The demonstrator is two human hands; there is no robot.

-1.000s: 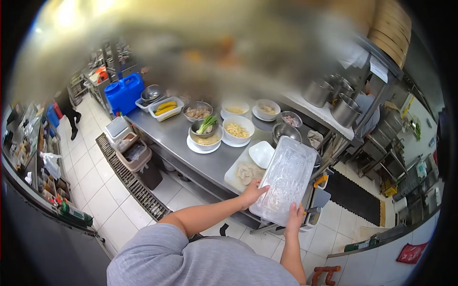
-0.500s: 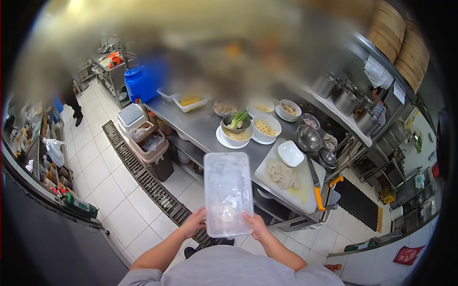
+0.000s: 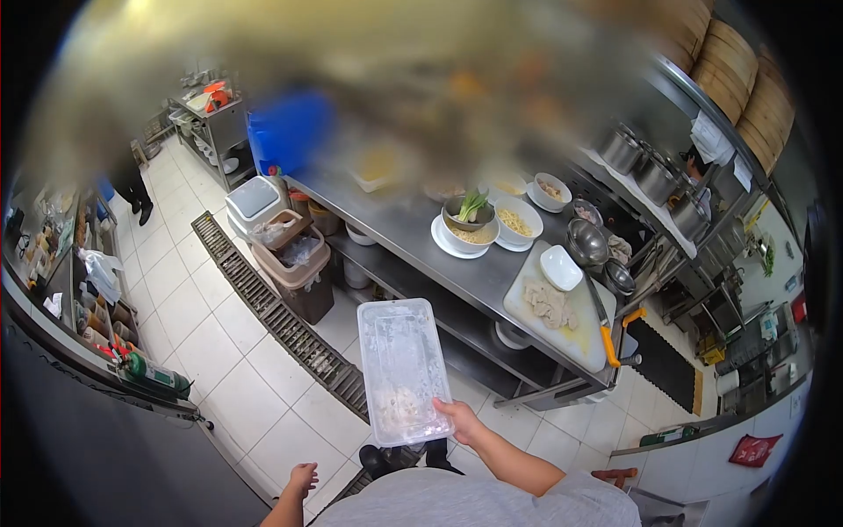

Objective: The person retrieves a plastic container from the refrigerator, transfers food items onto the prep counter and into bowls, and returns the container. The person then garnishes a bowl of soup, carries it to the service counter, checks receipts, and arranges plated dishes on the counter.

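Observation:
My right hand [image 3: 458,421] grips the lower right edge of a frosted plastic food container [image 3: 404,351], its thumb over the rim. The container is held tilted above the floor, in front of my body, and something pale shows near its lower end. My left hand [image 3: 303,478] is off the container, low and to the left, with loosely bent fingers and nothing in it. Right of the container, on the steel counter, a white cutting board [image 3: 571,338] bears pale sliced meat [image 3: 550,305], a small white dish [image 3: 561,268] and an orange-handled knife [image 3: 608,342].
White bowls of shredded food [image 3: 518,220] and a bowl with green onion [image 3: 472,207] stand on the counter. A brown bin [image 3: 294,272] sits beside a floor drain grate [image 3: 272,307]. Another person's legs [image 3: 136,193] show far left. The top of the view is blurred.
My left hand has let go of the container and dropped down to the left. The container, now in my right hand alone, has shifted slightly left and down. The view has turned a little left.

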